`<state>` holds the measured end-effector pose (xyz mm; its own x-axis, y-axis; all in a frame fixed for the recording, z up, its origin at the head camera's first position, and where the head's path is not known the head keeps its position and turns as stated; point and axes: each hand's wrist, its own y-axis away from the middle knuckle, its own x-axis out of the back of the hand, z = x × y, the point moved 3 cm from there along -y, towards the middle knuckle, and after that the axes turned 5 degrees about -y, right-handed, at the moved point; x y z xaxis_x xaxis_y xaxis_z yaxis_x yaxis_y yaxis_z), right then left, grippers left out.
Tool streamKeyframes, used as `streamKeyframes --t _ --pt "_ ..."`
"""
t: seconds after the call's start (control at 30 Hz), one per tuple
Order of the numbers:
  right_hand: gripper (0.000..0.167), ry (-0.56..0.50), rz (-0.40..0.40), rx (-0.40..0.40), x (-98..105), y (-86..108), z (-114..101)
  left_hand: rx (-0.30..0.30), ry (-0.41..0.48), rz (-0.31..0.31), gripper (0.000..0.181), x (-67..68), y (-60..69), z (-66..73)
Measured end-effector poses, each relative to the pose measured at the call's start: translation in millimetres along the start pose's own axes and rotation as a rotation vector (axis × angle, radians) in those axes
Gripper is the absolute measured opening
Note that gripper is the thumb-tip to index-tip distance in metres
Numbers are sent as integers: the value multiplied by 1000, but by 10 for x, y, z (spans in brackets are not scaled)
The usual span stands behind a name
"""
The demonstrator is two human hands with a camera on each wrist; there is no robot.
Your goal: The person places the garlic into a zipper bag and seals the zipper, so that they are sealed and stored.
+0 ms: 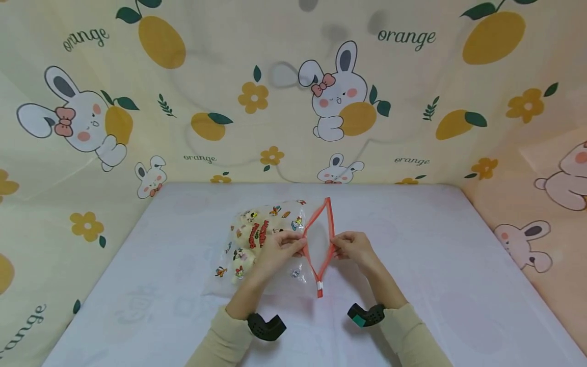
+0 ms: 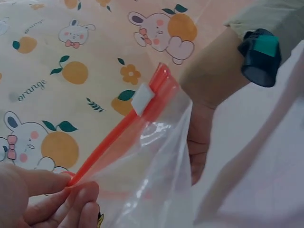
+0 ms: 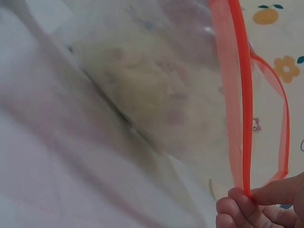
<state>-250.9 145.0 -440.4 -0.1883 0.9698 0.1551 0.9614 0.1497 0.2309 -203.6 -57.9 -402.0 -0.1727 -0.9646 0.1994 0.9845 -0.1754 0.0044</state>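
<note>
A clear zipper bag (image 1: 285, 275) with cartoon prints and red lettering lies on the table, its red-edged mouth spread apart on the right side. Pale yellowish contents (image 1: 247, 239) show through the plastic; their kind cannot be told. My left hand (image 1: 281, 250) pinches the near-left strip of the mouth between thumb and fingers. The opposite red strip (image 3: 246, 118) is pinched by my right hand (image 1: 357, 248). A white slider (image 2: 143, 99) sits near the front end of the red zipper.
The white-covered table (image 1: 435, 265) surrounds the bag. Behind it stands a cream backdrop (image 1: 279, 132) printed with rabbits and oranges. A dark camera mount (image 1: 267, 327) is worn on the left wrist and another (image 1: 366, 315) on the right.
</note>
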Motion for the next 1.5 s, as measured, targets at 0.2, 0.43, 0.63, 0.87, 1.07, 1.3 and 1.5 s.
streamKeyframes --t 0.2,0.43,0.63,0.87,1.07,1.3,1.5 --pt "30 -3 -7 -1 7 -24 10 1 -15 -30 25 -107 -39 -106" --pt "29 27 -7 10 2 -50 45 -14 -102 -26 23 -232 -98 -239" --pt "29 45 -33 27 3 -96 79 -14 -173 -21 19 -315 -140 -347" --pt "29 88 -31 -3 32 -172 142 4 -298 7 17 -325 -237 -443" --pt "30 143 -48 -50 38 -141 191 6 -387 14 20 -275 -336 -495" --pt "26 216 -160 -36 52 36 204 27 -396 22 22 -245 -390 -464" --pt "26 241 -256 -25 55 235 217 8 -358 5 24 -286 -353 -433"
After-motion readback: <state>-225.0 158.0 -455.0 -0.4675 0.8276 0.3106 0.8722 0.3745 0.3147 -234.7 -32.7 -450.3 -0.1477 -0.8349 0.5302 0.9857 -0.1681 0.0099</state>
